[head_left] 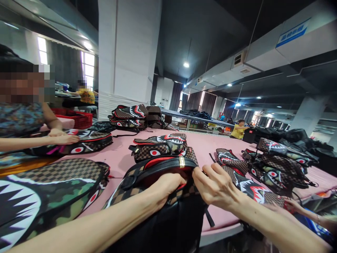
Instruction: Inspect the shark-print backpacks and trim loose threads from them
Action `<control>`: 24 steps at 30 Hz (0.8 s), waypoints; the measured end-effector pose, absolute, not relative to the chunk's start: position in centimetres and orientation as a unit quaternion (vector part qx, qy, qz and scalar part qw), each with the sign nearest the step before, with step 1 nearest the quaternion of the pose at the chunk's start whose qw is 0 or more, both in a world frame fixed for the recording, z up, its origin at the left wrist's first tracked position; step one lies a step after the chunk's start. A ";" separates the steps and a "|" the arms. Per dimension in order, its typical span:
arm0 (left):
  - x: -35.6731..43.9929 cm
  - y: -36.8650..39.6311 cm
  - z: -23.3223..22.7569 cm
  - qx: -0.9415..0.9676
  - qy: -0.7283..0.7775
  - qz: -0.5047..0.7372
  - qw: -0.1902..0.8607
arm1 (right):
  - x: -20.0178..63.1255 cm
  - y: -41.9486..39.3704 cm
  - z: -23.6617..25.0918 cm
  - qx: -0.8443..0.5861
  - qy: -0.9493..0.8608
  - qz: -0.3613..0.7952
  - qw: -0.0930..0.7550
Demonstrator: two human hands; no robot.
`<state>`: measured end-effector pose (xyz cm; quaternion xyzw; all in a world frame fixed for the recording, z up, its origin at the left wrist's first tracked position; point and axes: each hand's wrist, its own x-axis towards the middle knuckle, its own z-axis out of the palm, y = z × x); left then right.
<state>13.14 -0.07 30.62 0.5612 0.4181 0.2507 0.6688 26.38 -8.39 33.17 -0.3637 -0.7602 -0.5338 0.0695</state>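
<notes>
In front of me stands a backpack [155, 223] in brown check with a black back panel and red lining, its top open. My left hand [170, 186] reaches into the opening, the visible fingers curled at the rim against the lining; the fingertips are hidden. Pinched around the right edge of the same opening is my right hand [214, 182], its fingers closed. A gold metal tag [182, 161] shows on the black band at the top. Just beyond the opening lies another checked shark-face backpack [160, 146].
The pink table [200, 140] carries a large shark-face backpack [52, 196] at left and a pile of backpacks [281, 167] at right. At the left, a co-worker's hands [64, 137] rest on another backpack. Another person's hand [292, 205] reaches in at right. A pillar [129, 52] rises behind.
</notes>
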 end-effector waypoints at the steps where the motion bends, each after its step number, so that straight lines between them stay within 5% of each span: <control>1: 13.1 -0.1 30.7 0.558 0.424 0.242 0.671 | 26.4 -8.4 33.2 -0.364 -0.759 -0.535 0.069; 17: 12.9 -0.3 31.0 0.557 0.417 0.237 0.678 | 26.9 -8.1 33.5 -0.368 -0.761 -0.526 0.094; 24: 12.9 0.8 31.6 0.566 0.364 0.252 0.695 | 28.4 -10.9 29.2 -0.500 -0.710 -0.288 0.404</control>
